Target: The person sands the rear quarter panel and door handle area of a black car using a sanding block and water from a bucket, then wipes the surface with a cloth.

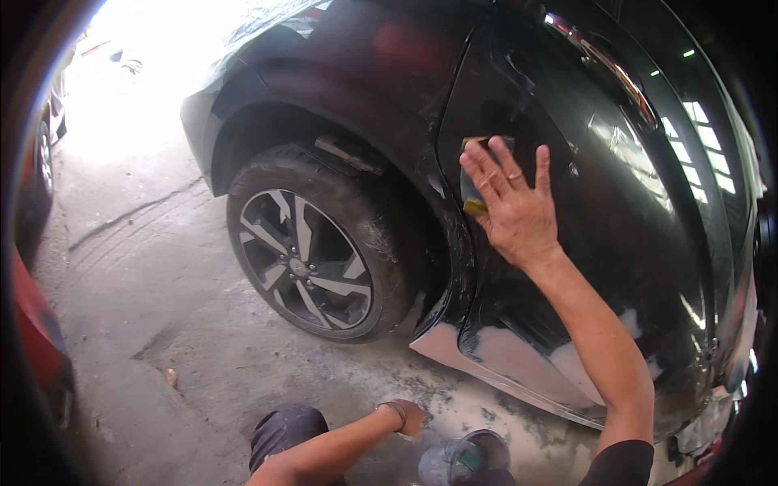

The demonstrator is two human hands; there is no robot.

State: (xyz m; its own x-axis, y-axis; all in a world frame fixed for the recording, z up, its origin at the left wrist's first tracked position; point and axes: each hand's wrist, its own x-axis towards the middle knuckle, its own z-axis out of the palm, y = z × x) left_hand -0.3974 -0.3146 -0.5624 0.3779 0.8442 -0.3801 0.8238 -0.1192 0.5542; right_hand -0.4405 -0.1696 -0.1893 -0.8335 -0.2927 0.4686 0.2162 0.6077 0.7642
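My right hand (523,219) lies against the black rear door (559,97) of a car, just behind the wheel arch edge. Its fingers are spread over a sanding pad (476,208) with a greyish sheet and yellowish ends, pressing it to the panel; the thumb is mostly hidden. Low in the picture, my left hand (412,418) hangs above the floor with its fingers curled in, and nothing shows in it. A dark band circles that wrist. Beside it stands a grey-blue bucket (442,463) containing something green.
The car's wheel (300,263), with a dark tyre and two-tone rim, sits left of the door. Pale filler patches (506,350) mark the lower door and sill. Red bodywork (36,324) of another vehicle borders the left. Wet, whitish residue covers the concrete floor (389,364) near the sill.
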